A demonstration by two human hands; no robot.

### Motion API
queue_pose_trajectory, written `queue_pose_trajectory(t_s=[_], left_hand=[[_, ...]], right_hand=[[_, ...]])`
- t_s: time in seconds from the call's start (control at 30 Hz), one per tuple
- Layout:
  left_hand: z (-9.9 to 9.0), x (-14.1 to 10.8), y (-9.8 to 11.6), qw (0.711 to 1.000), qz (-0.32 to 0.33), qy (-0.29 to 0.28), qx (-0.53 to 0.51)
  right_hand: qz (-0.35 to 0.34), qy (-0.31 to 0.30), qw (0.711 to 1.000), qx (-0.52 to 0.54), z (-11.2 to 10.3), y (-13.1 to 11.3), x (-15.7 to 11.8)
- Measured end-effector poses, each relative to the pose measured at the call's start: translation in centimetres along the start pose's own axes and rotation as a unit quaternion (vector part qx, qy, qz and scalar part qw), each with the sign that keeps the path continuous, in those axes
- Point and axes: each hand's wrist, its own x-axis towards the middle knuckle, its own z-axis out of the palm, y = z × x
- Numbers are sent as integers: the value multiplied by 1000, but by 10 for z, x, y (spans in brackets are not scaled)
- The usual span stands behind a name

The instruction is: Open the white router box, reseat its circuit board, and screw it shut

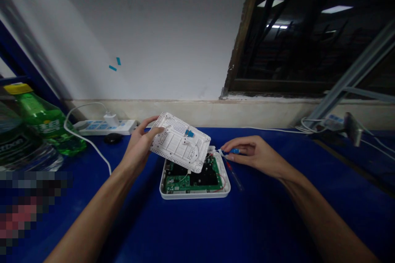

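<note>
The left hand (pixel 138 144) has its grip closed on the edge of a white cover (pixel 175 144), which is tilted above an open white box (pixel 195 196). This box sits on the blue counter (pixel 191 230), with a green board (pixel 179 183) inside. The right hand (pixel 257 157) pinches a small blue piece (pixel 235 151) near the box's far right corner.

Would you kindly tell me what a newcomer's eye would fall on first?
Probably the white perforated panel, held tilted by the left hand above an open white case containing a green board. Next, perhaps, the right hand, holding a blue object near the case's far right corner; then the green bottle at far left.
</note>
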Motion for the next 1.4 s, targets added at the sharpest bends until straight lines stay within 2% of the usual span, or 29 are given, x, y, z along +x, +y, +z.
queue_pose_trajectory(t_s=[0.2,0.37,0.5,0.77,1.07,1.27,1.4], left_hand=[[4,-3,-1,1000,2,-7,2],[3,-1,-3,1000,2,-11,4],[3,0,-4,1000,-3,-15,3],[4,-1,-5,1000,-9,-17,-9],[4,-1,-5,1000,-10,-18,-1],[4,-1,-4,1000,-12,-19,-5],[5,-2,-5,1000,-12,-20,-7]], right_hand=[[4,-58,995,86,11,-3,0],[-1,-24,990,135,17,3,2],[-7,11,992,127,19,6,3],[-28,0,983,183,21,8,6],[-20,0,987,160,20,13,6],[4,39,991,128,23,13,7],[-26,123,989,81,31,10,10]])
